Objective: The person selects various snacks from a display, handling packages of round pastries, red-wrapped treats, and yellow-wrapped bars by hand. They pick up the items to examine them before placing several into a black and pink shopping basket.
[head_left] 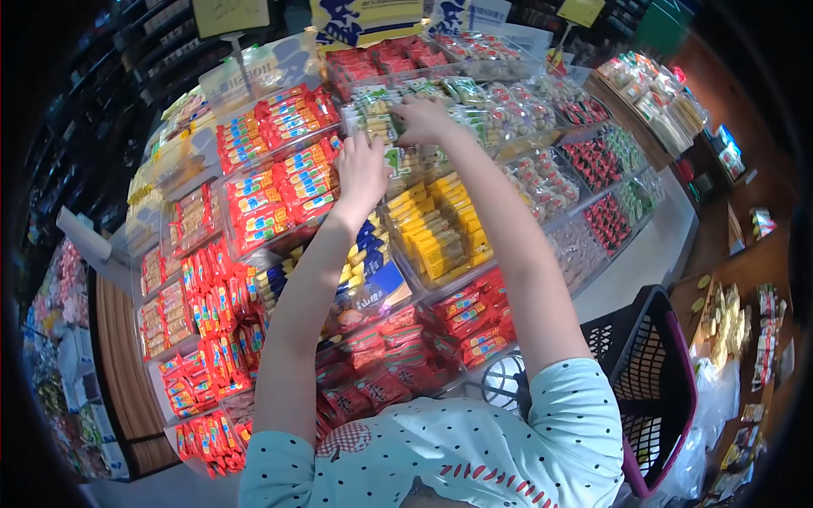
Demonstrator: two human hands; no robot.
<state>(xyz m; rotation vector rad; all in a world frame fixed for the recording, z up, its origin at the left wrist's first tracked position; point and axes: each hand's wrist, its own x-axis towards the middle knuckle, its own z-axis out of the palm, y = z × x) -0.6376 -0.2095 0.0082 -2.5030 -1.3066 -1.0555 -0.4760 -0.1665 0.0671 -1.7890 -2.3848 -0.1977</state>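
**Green-and-white packets under both hands at the snack display**

Green-and-white packets (373, 112) fill a clear plastic bin (508, 151) high on the sloping display, and both bare hands reach up to that spot. The right hand (423, 120) lies palm-down on top of the heap, its fingers curled into the packets. Whether they pinch one or only press on the pile cannot be told from here. The left hand (360, 169) sits just below and to the left, at the near edge of the same bin. Its fingers are spread over the wrappers, and a single green-edged packet (394, 161) shows just beside its thumb. Its grip is also hidden, since only the back of the hand faces the camera.

Red packets (279, 182) crowd the bins to the left of the left forearm. Yellow packets (440, 227) lie in the bin between the two forearms, and blue-and-yellow packets (373, 254) lie in the bin below them. More red wrappers (474, 317) fill the lowest row by the right elbow. A black shopping basket (645, 372) with a dark red rim hangs near the right shoulder, beside the pale dotted sleeve (576, 406).
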